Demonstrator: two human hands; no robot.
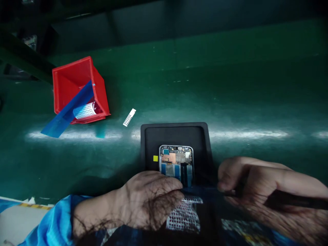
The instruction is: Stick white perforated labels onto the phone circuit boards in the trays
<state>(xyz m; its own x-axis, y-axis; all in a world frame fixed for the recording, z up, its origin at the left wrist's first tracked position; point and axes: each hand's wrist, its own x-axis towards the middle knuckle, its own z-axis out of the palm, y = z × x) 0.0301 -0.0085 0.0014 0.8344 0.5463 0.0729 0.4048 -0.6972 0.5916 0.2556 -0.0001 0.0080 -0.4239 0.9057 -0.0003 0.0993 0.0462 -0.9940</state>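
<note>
A phone with its back off [176,159] lies in a black tray [148,136], circuit board and ribbon cables showing. My left hand [153,201] covers the phone's near-left part, fingers closed at the edge of a dark blue film strip [201,189]. That strip stretches across to my right hand [266,188], whose thumb and finger are pinched at its other end. Below the left fingers hangs a white dotted sheet [184,217], partly hidden. A long dark shape crosses the right palm; whether it is a tool or shadow, I cannot tell.
On the green bench [243,95], a red bin [99,89] lies at the left with a blue film [69,112] and a rolled dotted sheet [85,110]. A small dotted label piece [129,117] is nearby. A yellow tab [155,158] sits beside the phone.
</note>
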